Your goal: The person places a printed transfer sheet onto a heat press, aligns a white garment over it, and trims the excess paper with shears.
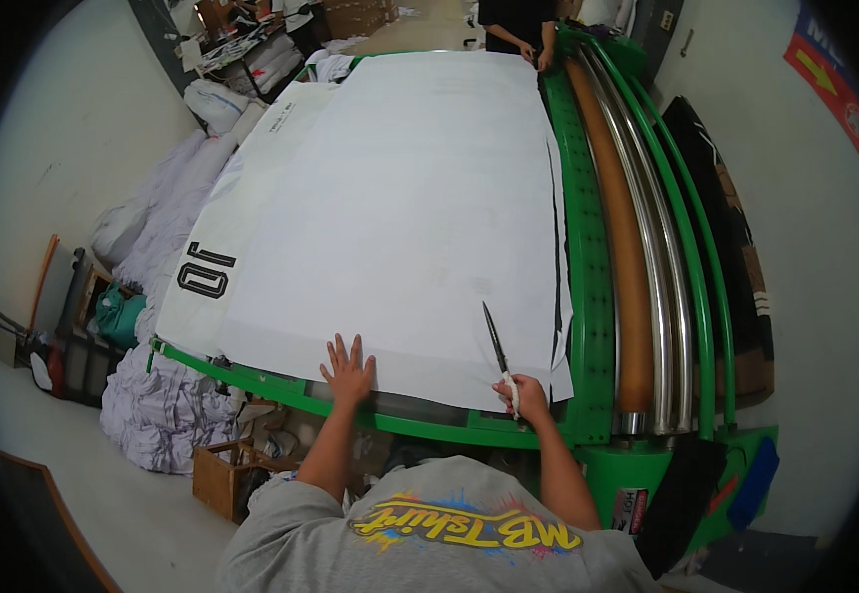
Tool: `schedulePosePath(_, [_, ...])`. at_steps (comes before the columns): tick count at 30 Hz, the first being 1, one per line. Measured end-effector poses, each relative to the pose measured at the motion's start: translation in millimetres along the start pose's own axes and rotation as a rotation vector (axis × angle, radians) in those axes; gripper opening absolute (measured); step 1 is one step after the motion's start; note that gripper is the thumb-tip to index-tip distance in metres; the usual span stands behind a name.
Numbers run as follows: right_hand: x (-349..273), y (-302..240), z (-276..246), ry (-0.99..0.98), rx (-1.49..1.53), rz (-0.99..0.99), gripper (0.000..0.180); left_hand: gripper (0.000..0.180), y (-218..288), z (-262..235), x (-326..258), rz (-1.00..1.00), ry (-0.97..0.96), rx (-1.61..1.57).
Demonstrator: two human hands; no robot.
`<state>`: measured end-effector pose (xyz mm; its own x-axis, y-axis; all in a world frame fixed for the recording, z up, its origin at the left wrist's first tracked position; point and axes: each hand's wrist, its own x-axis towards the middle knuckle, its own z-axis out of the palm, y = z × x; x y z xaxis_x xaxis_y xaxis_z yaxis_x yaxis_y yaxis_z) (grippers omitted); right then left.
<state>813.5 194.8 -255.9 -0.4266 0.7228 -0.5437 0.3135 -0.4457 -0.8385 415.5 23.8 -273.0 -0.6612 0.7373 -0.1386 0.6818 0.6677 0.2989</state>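
A large white sheet [400, 208] lies spread over a green-framed machine table [429, 427]. My left hand [348, 374] rests flat on the sheet's near edge, fingers spread, holding nothing. My right hand [526, 397] grips a pair of scissors [497, 341] by the pale handles, near the sheet's near right corner. Their dark blades point away from me over the sheet and look closed. From under the sheet's left side shows another white layer [192, 306] with black outlined print.
Along the right run an orange-brown roller [612, 237], shiny metal rollers [662, 267] and green bars [696, 257]. Heaped white fabric [163, 405] lies left of the table, beside a wooden box [222, 479]. A person in black [516, 25] stands at the far right end, hands at the table edge.
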Motion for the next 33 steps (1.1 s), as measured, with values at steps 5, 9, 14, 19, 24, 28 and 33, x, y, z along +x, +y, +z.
schedulePosePath(5, [5.1,5.4,-2.1,0.004,0.000,-0.007,0.031,0.076,-15.6,-4.9,-0.2,0.018,0.046,0.094])
schedulePosePath(9, [8.0,5.6,1.1,0.052,-0.013,0.000,0.033,0.077,-22.2,4.4,2.6,0.032,0.074,0.089])
schedulePosePath(14, [11.1,16.1,10.6,0.197,-0.061,0.035,0.037,0.077,-14.9,-20.5,14.9,0.057,-0.017,0.069])
schedulePosePath(19, [11.2,18.8,18.1,0.305,-0.292,0.025,0.053,0.074,-14.1,-26.9,62.3,-0.032,-0.057,0.047])
schedulePosePath(24, [14.8,30.5,18.2,0.341,-0.310,-0.007,0.049,0.074,12.0,-11.0,96.8,0.184,0.069,0.008])
schedulePosePath(28, [-14.9,-2.9,27.3,0.361,-0.160,0.022,0.040,0.076,13.5,0.0,93.6,0.256,0.081,0.021])
schedulePosePath(33, [-94.8,-41.9,24.5,0.484,0.092,-0.052,0.031,0.076,30.0,-12.0,90.4,0.267,0.013,0.024])
